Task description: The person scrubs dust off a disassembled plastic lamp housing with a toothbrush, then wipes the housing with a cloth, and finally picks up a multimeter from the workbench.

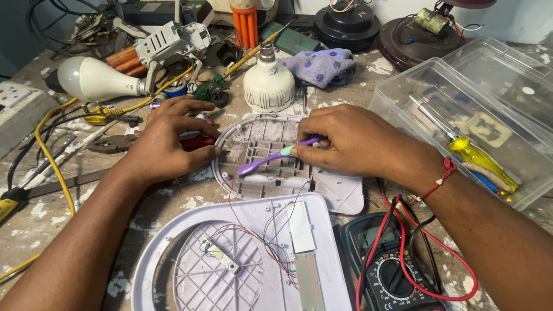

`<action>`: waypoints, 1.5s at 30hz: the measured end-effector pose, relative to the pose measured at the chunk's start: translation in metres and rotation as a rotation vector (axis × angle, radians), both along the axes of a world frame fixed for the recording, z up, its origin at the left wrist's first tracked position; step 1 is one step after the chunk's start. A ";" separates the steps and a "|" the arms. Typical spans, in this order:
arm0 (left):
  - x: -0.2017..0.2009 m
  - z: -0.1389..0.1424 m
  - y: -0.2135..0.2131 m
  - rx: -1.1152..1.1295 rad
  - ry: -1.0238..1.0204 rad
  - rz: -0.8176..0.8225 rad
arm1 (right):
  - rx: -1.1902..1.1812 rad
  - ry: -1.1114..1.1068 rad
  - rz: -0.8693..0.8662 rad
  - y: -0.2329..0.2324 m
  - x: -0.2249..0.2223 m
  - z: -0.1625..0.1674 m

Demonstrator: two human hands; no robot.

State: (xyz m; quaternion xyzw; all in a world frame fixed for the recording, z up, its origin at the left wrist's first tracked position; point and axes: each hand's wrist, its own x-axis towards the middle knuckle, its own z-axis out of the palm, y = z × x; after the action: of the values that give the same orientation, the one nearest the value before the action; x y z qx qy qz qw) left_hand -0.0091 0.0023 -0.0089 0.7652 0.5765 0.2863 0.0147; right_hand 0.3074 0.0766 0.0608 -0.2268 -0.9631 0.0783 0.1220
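Both hands meet at the dusty plastic shell (pixel 262 135) — left hand (pixel 170 141) pressed open on its left rim, right hand (pixel 351 141) pinching a purple toothbrush (pixel 276 155) lying lengthwise across the ribs, its head nearer the left hand.

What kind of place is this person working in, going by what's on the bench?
Most likely an electrical repair bench. A multimeter with red and black leads lies near the opened white casing with thin wires, and LED bulbs, a screwdriver and cables crowd the paint-flecked worktop.
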 end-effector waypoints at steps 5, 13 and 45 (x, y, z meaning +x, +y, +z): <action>-0.001 0.000 0.000 -0.008 -0.002 0.002 | -0.015 0.000 -0.039 0.004 0.005 0.001; -0.001 0.000 0.000 -0.011 -0.001 0.005 | 0.077 0.053 0.002 0.009 0.008 0.003; 0.001 0.001 0.000 -0.046 -0.006 0.027 | -0.291 -0.292 -0.217 0.008 0.020 0.022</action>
State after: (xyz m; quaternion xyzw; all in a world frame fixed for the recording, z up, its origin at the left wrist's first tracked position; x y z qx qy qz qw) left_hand -0.0083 0.0020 -0.0074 0.7559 0.5933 0.2752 0.0302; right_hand 0.3270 0.0848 0.0826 -0.3531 -0.9191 0.1691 -0.0450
